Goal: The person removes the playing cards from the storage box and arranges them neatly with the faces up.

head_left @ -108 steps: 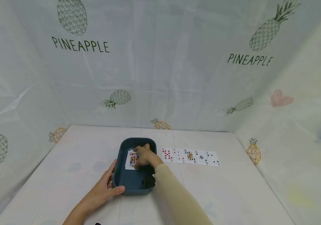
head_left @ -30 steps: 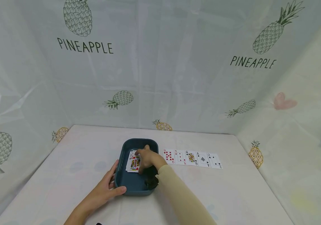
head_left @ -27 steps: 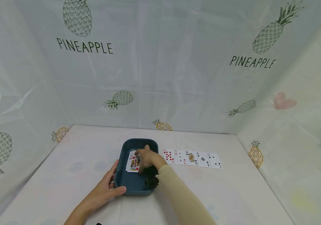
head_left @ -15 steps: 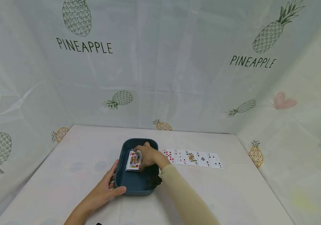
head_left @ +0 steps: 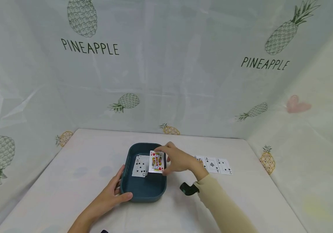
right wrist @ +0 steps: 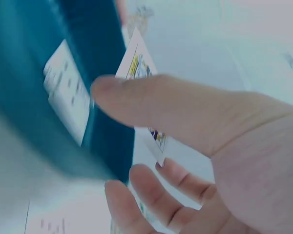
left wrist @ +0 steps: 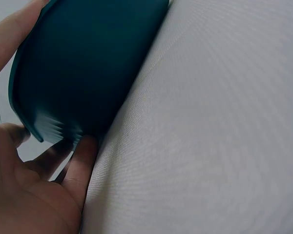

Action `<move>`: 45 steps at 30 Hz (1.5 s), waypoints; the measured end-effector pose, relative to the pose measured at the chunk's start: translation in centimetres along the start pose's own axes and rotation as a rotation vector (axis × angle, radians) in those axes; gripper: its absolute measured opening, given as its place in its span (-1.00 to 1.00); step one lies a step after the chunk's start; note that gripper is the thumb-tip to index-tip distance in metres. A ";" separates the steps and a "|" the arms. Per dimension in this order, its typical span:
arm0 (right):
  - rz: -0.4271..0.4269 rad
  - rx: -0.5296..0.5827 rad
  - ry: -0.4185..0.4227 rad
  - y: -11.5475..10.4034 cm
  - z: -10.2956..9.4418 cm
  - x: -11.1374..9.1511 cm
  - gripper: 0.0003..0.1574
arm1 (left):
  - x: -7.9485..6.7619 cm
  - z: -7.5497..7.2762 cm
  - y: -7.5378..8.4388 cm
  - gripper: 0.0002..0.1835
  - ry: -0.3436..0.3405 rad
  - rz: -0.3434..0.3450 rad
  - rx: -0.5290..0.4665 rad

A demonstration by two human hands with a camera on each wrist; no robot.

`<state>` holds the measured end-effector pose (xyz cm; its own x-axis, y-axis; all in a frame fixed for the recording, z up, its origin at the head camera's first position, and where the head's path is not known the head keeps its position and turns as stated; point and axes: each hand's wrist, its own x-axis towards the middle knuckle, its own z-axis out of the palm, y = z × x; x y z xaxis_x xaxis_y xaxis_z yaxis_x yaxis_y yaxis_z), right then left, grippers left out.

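My right hand (head_left: 181,160) pinches a king of hearts playing card (head_left: 156,161) between thumb and fingers, over the right wall of a dark blue rectangular tray (head_left: 143,195). Inside the tray lies a small stack of cards with a five of spades (head_left: 139,166) on top. In the right wrist view the held card (right wrist: 136,56) is seen tilted behind the thumb. My left hand (head_left: 108,197) holds the tray's near left corner, thumb at the front rim and fingers along the outer left wall. Those fingers (left wrist: 80,168) press low on the wall in the left wrist view.
Right of the tray, a row of face-up cards lies on the white cloth-covered table (head_left: 242,200). An ace of spades (head_left: 212,165) and a two (head_left: 224,167) show, while my right hand covers the row's left part. Pineapple-printed sheets (head_left: 166,81) surround the table.
My right hand has lifted the king of hearts off the stack and moved it right, uncovering the five of spades. The left hand has stayed on the tray.
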<state>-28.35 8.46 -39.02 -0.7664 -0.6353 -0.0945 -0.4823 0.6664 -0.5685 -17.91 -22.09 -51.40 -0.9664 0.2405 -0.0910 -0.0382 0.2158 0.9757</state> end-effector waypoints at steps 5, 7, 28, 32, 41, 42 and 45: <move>0.003 0.018 0.027 4.1 -1.1 -3.8 0.12 | 0.0 -0.1 0.0 0.16 0.006 -0.015 0.013; 0.003 0.013 0.032 5.6 -1.1 -4.8 0.10 | -0.1 -0.1 0.0 0.16 0.012 -0.026 0.018; -0.001 -0.065 -0.053 10.5 3.6 -5.4 0.02 | 0.2 0.3 -0.1 0.16 0.002 -0.004 0.013; 0.024 -0.071 -0.065 10.3 3.6 -5.1 0.03 | 0.2 0.1 -0.1 0.16 0.003 -0.007 0.019; 0.081 -0.058 -0.075 9.7 3.7 -4.7 0.06 | 0.1 -0.1 0.0 0.17 0.006 -0.005 0.021; 0.085 -0.053 -0.076 9.6 3.7 -4.7 0.07 | 0.1 -0.1 0.0 0.17 0.008 -0.006 0.024; 0.094 -0.047 -0.078 9.4 3.7 -4.9 0.08 | 0.1 -0.1 0.1 0.17 0.014 -0.014 0.032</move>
<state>-27.59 16.38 -46.96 -0.7747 -0.5965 -0.2098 -0.4307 0.7407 -0.5156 -17.99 -22.13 -51.27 -0.9692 0.2243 -0.1014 -0.0437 0.2488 0.9676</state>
